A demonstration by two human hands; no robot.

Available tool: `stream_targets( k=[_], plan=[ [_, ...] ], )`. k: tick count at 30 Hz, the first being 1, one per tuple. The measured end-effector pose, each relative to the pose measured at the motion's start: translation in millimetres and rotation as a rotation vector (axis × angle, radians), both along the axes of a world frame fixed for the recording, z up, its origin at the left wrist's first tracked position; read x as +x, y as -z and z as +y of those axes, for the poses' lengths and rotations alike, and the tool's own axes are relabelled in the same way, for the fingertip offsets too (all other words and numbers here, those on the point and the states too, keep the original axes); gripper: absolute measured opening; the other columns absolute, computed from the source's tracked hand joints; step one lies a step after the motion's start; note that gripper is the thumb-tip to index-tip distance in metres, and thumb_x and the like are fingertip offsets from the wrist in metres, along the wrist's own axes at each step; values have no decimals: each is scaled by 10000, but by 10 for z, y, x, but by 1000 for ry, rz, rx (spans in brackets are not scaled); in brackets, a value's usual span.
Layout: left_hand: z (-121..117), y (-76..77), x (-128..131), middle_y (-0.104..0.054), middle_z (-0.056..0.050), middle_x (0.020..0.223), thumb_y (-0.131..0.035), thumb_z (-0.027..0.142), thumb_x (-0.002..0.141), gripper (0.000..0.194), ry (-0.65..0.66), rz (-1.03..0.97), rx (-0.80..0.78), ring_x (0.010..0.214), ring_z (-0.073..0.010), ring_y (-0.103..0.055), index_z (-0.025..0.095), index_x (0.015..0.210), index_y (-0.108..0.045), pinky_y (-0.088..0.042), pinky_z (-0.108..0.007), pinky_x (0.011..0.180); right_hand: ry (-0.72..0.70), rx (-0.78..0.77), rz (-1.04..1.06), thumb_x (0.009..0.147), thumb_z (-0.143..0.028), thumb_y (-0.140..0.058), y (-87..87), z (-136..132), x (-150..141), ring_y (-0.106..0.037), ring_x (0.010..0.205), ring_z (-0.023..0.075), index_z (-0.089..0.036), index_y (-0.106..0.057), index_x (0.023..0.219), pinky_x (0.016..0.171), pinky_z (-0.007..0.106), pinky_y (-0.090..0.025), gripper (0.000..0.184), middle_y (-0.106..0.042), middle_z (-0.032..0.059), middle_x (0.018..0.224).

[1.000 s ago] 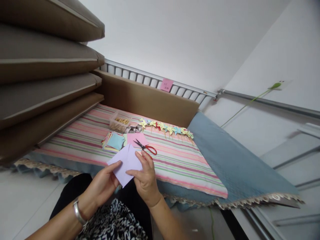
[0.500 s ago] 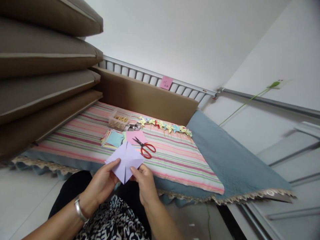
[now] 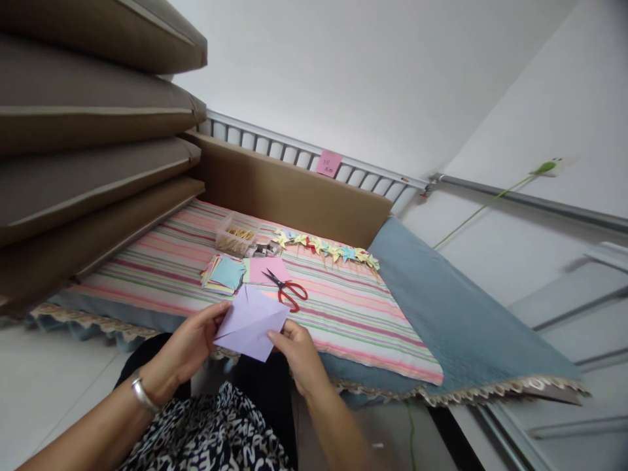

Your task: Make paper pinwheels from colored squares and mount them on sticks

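A lavender paper square (image 3: 252,322) with slits cut in from its corners is held over the near edge of the bed. My left hand (image 3: 193,343) grips its left side, the thumb near the edge. On the right side my right hand (image 3: 294,353) pinches it, thumb on top and fingers beneath. Just beyond the paper lie open scissors (image 3: 287,288) with red handles, their blades resting on a pink paper sheet (image 3: 267,269). A stack of coloured paper squares (image 3: 226,273) sits to the left of them.
Behind the papers stand a clear plastic box (image 3: 237,235) of wooden sticks and some small metallic pieces (image 3: 263,249). Several paper pinwheels (image 3: 326,248) line the back of the striped cloth (image 3: 353,314). Stacked brown cushions (image 3: 98,124) rise at the left.
The lavender paper has been turned between my hands, from corner toward me to a slanted edge toward me. My left hand has shifted to its left corner area.
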State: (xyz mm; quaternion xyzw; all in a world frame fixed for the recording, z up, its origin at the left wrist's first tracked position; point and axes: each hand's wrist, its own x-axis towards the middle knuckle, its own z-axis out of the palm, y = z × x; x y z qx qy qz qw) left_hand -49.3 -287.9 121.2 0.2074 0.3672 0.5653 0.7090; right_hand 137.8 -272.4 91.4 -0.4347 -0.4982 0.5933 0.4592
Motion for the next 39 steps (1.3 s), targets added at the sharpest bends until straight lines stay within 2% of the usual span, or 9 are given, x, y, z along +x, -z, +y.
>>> stream_targets(
  k=[5, 11, 17, 20, 22, 24, 29, 34, 39],
  plan=[
    [12, 12, -50, -721, -96, 800, -593, 303, 807, 194, 197, 86, 48, 691, -198, -658, 135, 830, -687, -526, -298, 632, -42, 10, -56, 635, -382, -733, -71, 121, 143, -631, 678, 197, -151, -677, 809, 677, 323, -474, 294, -709, 31, 735],
    [25, 9, -83, -715, -130, 867, -484, 426, 858, 388, 446, 66, 63, 758, -228, -656, 113, 952, -693, -521, -339, 699, -256, 0, -292, 622, -353, -717, -350, 302, 291, -532, 553, 124, -152, -625, 695, 551, 234, -386, 233, -616, -16, 614],
    [4, -2, 16, -724, -68, 809, -688, 290, 728, 189, 474, 216, 50, 701, -172, -629, 130, 824, -720, -485, -253, 664, -458, 53, -419, 608, -211, -727, -589, 457, 354, -479, 563, 97, -149, -689, 680, 535, 201, -336, 102, -578, -45, 598],
    [-1, 9, 123, -735, -90, 836, -732, 251, 677, 218, 575, 289, 49, 720, -182, -640, 107, 840, -723, -473, -258, 705, -565, 145, -527, 635, -174, -705, -641, 492, 280, -536, 635, 123, -169, -712, 731, 566, 203, -377, 97, -632, -34, 670],
    [12, 45, 183, -741, -91, 843, -756, 237, 640, 292, 548, 323, 27, 734, -201, -651, 109, 900, -717, -477, -280, 723, -604, 260, -647, 673, -158, -679, -661, 498, 209, -566, 649, 135, -184, -721, 797, 578, 212, -405, 134, -655, -24, 707],
    [35, 100, 216, -744, -84, 836, -772, 218, 609, 354, 447, 351, 5, 745, -211, -658, 115, 941, -705, -482, -288, 721, -490, 448, -755, 701, -141, -665, -675, 472, 139, -589, 694, 151, -197, -717, 888, 637, 243, -442, 202, -667, -5, 766],
    [102, 216, 176, -743, -83, 842, -754, 207, 643, 367, 178, 270, -30, 765, -204, -660, 119, 990, -675, -496, -276, 707, 56, 958, -761, 819, -132, -566, -564, 168, 32, -567, 948, 204, -186, -676, 974, 869, 355, -450, 197, -644, 72, 935],
    [118, 190, 164, -736, -98, 753, -729, 155, 665, 323, 67, 131, -36, 597, -179, -636, 76, 971, -666, -512, -272, 589, 130, 1117, -815, 821, -33, -483, -164, -266, -13, -465, 1157, 229, -212, -635, 1055, 979, 437, -414, 331, -572, 96, 1181],
    [88, 112, 267, -734, -88, 731, -720, 130, 666, 303, 60, 86, -53, 583, -182, -645, 86, 961, -669, -516, -258, 541, 158, 1143, -925, 786, 2, -464, 54, -363, -42, -312, 1311, 269, -191, -625, 1072, 1043, 498, -352, 381, -425, 117, 1378]
  ],
)
